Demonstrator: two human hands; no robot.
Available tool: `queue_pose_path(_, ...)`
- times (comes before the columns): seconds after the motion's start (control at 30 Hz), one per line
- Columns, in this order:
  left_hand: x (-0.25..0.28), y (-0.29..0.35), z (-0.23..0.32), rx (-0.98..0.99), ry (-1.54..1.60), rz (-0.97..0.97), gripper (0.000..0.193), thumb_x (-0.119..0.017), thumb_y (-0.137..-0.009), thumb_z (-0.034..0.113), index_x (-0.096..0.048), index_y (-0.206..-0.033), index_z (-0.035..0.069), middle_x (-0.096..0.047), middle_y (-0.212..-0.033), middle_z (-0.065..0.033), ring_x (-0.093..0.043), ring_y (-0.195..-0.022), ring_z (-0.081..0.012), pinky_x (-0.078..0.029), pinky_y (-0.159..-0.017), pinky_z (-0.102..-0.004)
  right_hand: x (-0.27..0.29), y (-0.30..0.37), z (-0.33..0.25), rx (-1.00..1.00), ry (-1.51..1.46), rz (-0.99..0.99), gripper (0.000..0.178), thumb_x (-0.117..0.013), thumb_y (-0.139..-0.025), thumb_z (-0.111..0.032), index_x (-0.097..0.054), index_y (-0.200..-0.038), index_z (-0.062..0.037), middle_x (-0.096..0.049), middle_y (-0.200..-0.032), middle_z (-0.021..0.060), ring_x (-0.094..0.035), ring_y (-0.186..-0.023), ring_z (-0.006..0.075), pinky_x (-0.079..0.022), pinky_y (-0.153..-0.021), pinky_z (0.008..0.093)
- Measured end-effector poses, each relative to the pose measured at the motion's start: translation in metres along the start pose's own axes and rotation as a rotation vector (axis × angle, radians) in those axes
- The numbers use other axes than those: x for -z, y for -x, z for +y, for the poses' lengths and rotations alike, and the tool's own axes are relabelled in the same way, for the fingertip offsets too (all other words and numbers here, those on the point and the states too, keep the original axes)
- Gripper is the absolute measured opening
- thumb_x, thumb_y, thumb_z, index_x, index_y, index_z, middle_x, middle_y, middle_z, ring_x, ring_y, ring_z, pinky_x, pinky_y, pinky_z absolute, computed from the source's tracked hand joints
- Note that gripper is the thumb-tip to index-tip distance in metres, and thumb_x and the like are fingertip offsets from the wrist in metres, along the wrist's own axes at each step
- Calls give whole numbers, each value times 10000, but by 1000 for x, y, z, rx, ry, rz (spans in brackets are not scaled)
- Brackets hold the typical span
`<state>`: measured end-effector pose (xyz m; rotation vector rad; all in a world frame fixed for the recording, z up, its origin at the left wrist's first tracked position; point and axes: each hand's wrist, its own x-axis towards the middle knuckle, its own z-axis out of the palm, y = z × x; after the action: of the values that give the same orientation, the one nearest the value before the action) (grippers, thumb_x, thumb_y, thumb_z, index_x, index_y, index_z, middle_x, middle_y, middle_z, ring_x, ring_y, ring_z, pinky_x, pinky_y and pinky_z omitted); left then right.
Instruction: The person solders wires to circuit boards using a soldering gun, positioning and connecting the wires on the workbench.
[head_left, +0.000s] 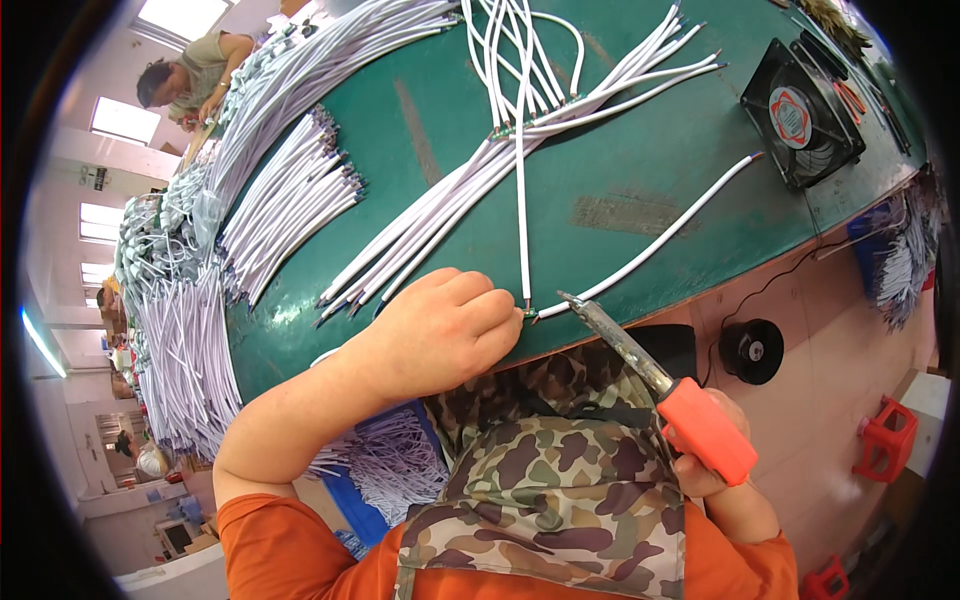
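Left hand (440,328): your fingers curl closed, seemingly pinching the left end of the green board (530,314); their tips are hidden.
Right hand (708,455): your fingers wrap the iron (650,370).
Green board: at the tabletop's (620,160) near edge, meeting two cables (660,249).
Progress: far bundle (455,195) looks joined; this joint seems unfinished; left stack (290,195) apparently waits.

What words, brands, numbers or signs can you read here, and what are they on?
No text here is clear enough to quote.
Square black fan: round red-and-white label, print too small to read.
Round black object on the floor: pale centre label, too small.
Dark sign at far left: blurred.
Soldering iron in the right hand: no readable marking.
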<state>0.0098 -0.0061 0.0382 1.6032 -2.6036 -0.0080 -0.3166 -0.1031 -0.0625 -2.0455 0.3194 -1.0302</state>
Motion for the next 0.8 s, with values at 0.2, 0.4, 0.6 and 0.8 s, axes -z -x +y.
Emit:
queue_pose_path(0.2,16,-22,-8,-61,-56,6,207,-588,-806,132,-624,-995,55,-595,-1023,-70,-556,-1129,-266,-407,-1035,-451,27,1,-1,0,50,-10,456,-602,-953,-412,-587,-1134,6,-661,-850,115,-606,-618,273,-478,-536,368)
queue_pose_path(0.4,24,-44,-19,-229,-44,-145,250,-558,-860,126,-590,-1106,95,-602,-929,-75,-592,-1058,-293,-395,-1042,-481,42,-5,-10,-69,129,79,378,-602,-943,-415,-642,-821,-59,-619,-689,48,-571,-595,256,-440,-524,352)
queue_pose_path(0.6,33,-51,-28,-415,-47,-435,188,-572,-856,156,-605,-1040,168,-579,-887,-55,-596,-872,-257,-452,-868,-442,56,-14,-16,-115,37,306,359,-620,-928,-401,-655,-894,-45,-649,-764,71,-606,-642,270,-480,-596,353)
queue_pose_path(0.8,29,-45,-46,-570,-232,-309,73,-598,-839,154,-582,-907,172,-591,-935,-38,-580,-979,-256,-394,-1006,-466,63,-9,-16,-106,37,351,376,-631,-923,-411,-647,-874,-38,-647,-755,77,-607,-650,262,-475,-598,345)
